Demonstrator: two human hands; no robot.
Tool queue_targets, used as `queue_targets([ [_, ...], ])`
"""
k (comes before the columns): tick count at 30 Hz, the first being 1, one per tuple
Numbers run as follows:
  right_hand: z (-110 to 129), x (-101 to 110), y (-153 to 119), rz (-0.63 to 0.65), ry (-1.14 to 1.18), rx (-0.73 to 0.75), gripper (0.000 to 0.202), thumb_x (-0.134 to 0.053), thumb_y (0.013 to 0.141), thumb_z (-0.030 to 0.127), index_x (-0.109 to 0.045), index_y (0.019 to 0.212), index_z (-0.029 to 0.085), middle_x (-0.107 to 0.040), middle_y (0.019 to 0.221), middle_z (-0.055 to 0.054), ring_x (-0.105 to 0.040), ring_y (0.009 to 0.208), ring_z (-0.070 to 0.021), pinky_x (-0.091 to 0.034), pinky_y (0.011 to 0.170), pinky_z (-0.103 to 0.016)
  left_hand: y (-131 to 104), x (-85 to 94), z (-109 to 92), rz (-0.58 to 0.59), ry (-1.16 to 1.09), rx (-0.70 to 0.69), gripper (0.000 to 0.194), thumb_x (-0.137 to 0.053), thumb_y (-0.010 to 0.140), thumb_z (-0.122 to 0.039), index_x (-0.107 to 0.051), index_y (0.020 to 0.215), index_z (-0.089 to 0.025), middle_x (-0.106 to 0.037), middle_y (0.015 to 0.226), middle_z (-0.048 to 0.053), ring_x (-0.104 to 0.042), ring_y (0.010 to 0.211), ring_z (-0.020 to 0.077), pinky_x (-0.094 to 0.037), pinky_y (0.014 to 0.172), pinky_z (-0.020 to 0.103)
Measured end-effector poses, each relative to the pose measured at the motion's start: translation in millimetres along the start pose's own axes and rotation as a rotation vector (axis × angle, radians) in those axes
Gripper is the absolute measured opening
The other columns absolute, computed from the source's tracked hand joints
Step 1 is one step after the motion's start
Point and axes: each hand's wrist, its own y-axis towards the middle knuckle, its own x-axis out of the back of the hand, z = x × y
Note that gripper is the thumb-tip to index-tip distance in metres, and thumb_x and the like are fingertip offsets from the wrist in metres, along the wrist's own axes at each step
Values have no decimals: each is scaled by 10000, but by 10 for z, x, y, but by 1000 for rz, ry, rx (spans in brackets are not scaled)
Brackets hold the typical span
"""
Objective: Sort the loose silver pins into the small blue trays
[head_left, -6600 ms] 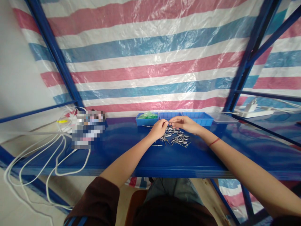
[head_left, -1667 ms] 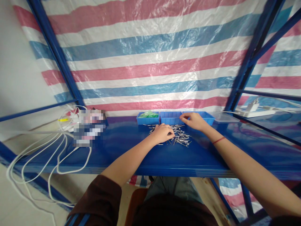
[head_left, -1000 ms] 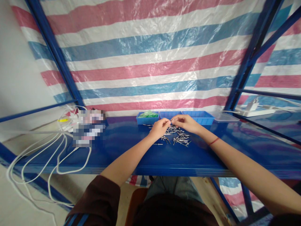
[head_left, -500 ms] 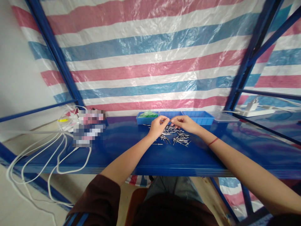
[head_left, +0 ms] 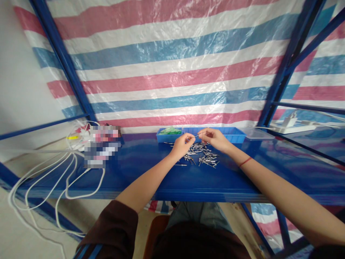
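Note:
Between the fingertips of both hands spans a thin metal blind rivet (head_left: 197,136). My left hand (head_left: 183,144) pinches its left end. At the other end, the fingers of my right hand (head_left: 212,138) are closed on it too. Below the hands lies a loose pile of silvery blind rivets (head_left: 208,157) on the blue table (head_left: 151,172). A single rivet (head_left: 181,165) rests apart at the pile's near left. Just behind the hands stands a blue compartment tray (head_left: 229,136); green-wrapped pieces (head_left: 172,131) fill its left section.
A clear plastic lid (head_left: 258,133) lies right of the tray. A white power strip (head_left: 292,126) is at the far right. White cables (head_left: 67,180) hang over the left edge near a pixelated bundle (head_left: 102,145). Blue frame posts (head_left: 280,72) and a striped sheet (head_left: 172,72) stand behind.
My right hand has shifted slightly to the right, away from my left. The gap between the fingertips has widened, and more of the rivet shows between them.

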Motion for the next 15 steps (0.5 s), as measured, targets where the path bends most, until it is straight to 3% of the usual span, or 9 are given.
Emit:
queue_targets([
  [3,-55,111,52,-109,-112,44,313,-601,717,459,-610,812,161,-613,663,-31,-551,595,-145,-454,581,-291,-16,-1,33,89,133,-9,198,-520,828,-299,-603,949,-167,-663,890,46,-600,832,158,-458,806,303],
  [6,-164,345,91,-343,-363,70,265,-575,734,395,-638,813,150,-665,755,-74,-599,692,-182,-472,678,-321,-47,7,25,197,272,-63,308,-531,820,-353,-582,1058,-165,-659,930,66,-583,893,189,-431,849,341],
  [9,-312,615,77,-527,-684,-38,254,-523,756,311,-670,867,136,-686,800,-105,-623,763,-225,-455,742,-346,-86,18,-20,307,360,-140,337,-532,800,-459,-630,1014,-218,-646,971,57,-535,988,221,-381,908,382],
  [12,-430,776,26,-519,-920,-164,320,-462,783,290,-672,970,137,-692,880,-131,-615,837,-269,-436,746,-367,-118,19,-60,427,424,-135,416,-548,722,-601,-666,972,-289,-622,1038,52,-448,1100,283,-339,927,441],
  [15,-449,774,-15,-489,-1074,-248,397,-436,795,305,-629,1097,134,-675,959,-160,-565,935,-323,-401,772,-428,-131,14,-70,503,448,-120,473,-565,679,-640,-664,1002,-309,-611,1080,57,-405,1125,317,-316,922,465],
])
